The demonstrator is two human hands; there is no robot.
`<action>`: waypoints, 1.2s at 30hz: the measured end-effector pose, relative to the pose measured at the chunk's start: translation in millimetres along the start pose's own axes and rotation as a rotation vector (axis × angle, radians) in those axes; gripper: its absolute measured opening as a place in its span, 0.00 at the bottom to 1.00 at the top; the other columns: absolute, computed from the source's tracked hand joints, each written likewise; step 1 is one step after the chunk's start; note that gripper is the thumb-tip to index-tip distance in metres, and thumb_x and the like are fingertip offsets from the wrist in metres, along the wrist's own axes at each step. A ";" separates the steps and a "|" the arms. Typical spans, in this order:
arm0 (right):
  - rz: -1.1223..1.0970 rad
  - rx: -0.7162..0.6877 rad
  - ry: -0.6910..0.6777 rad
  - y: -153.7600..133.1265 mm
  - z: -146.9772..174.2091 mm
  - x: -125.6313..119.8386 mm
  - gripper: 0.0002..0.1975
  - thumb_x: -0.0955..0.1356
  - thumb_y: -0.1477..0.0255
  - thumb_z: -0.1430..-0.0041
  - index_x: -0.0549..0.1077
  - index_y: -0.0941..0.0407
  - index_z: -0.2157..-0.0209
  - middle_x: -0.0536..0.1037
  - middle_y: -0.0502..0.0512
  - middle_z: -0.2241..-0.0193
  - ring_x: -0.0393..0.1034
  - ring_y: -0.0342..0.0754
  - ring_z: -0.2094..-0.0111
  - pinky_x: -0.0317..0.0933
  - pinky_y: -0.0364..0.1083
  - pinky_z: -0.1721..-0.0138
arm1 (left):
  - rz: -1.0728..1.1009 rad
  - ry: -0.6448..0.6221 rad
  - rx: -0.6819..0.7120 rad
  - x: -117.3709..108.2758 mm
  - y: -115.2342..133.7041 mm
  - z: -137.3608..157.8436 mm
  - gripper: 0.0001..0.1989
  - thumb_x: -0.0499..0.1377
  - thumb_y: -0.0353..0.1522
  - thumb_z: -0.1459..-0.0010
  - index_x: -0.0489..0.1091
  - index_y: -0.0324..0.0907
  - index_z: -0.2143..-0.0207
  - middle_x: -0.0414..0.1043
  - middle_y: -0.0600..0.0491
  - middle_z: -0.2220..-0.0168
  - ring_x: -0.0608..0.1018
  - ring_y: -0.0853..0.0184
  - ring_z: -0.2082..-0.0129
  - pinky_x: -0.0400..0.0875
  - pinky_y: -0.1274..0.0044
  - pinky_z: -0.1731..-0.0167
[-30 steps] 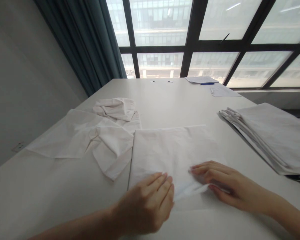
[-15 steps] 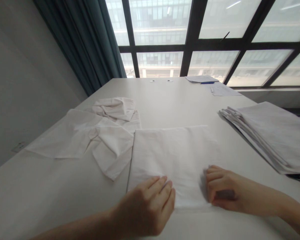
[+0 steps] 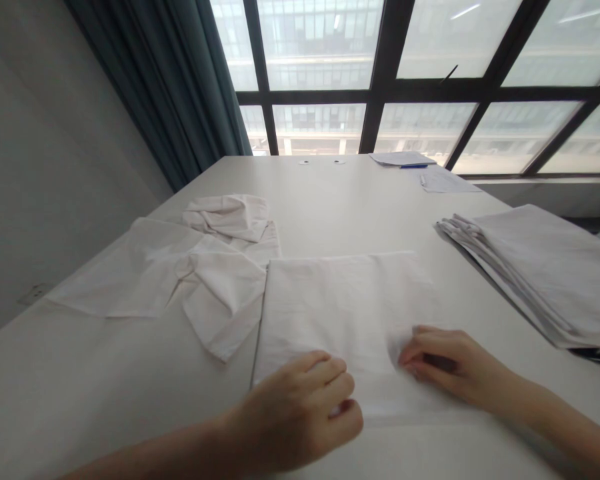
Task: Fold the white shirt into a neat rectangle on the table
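Note:
A folded white cloth [image 3: 330, 307] lies flat in front of me, its dark-shadowed left edge running toward me. My left hand [image 3: 305, 410] rests over its near left part, fingers curled in and fingertips turned under, so whatever they grip is hidden. On the right part of the cloth, my right hand [image 3: 445, 363] has thumb and fingertips drawn together, slightly blurred; I cannot tell whether a fold of cloth is between them. Left of the folded piece lies a loose, crumpled white cloth [image 3: 225, 287], spread over the table.
A stack of folded white cloths [image 3: 545, 267] is on the right of the white table [image 3: 330, 207]. Sheets of paper [image 3: 403, 159] with a blue pen [image 3: 414, 166] lie at the far end. A dark curtain [image 3: 170, 87] hangs at the left beside the windows.
My right hand has moved left and slightly away from me over the cloth, fingers pinched closer. My left hand's fingers have curled from a flatter pose and shifted slightly right.

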State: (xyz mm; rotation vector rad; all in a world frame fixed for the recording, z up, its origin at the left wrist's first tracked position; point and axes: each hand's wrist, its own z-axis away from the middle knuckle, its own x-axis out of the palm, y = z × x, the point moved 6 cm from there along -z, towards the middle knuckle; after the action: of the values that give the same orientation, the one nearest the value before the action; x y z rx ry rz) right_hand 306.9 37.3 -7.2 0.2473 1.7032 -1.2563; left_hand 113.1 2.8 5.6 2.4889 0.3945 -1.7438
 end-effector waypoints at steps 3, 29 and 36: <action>0.057 -0.044 0.161 3.3 -0.9 -2.8 0.10 0.62 0.71 0.34 0.74 0.54 0.63 0.76 0.54 0.69 0.72 0.45 0.68 0.66 0.43 0.66 | 0.045 -0.019 -0.028 1.1 -2.7 -0.1 0.06 0.56 0.27 0.37 0.65 0.40 0.69 0.66 0.54 0.69 0.72 0.66 0.64 0.69 0.72 0.58; 0.459 -0.112 -0.166 21.1 2.6 16.4 0.46 0.63 0.43 0.45 0.41 0.43 0.31 0.39 0.59 0.30 0.36 0.67 0.32 0.44 0.72 0.40 | 0.456 -0.230 -0.351 14.2 -38.4 6.2 0.18 0.59 0.30 0.39 0.67 0.45 0.46 0.62 0.42 0.41 0.62 0.53 0.37 0.53 0.57 0.38; 0.469 -0.122 -0.041 19.6 -1.7 10.3 0.36 0.62 0.51 0.37 0.50 0.46 0.32 0.53 0.58 0.32 0.45 0.61 0.33 0.48 0.68 0.39 | 0.361 -0.377 -0.215 21.0 -33.5 6.4 0.32 0.62 0.37 0.41 0.55 0.59 0.36 0.45 0.43 0.31 0.50 0.46 0.32 0.45 0.46 0.39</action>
State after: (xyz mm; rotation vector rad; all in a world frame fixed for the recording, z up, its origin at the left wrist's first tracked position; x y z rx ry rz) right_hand 313.3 43.8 -27.5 0.5110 1.5612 -0.8037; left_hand 105.5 37.2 -13.5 1.8874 0.0873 -1.8439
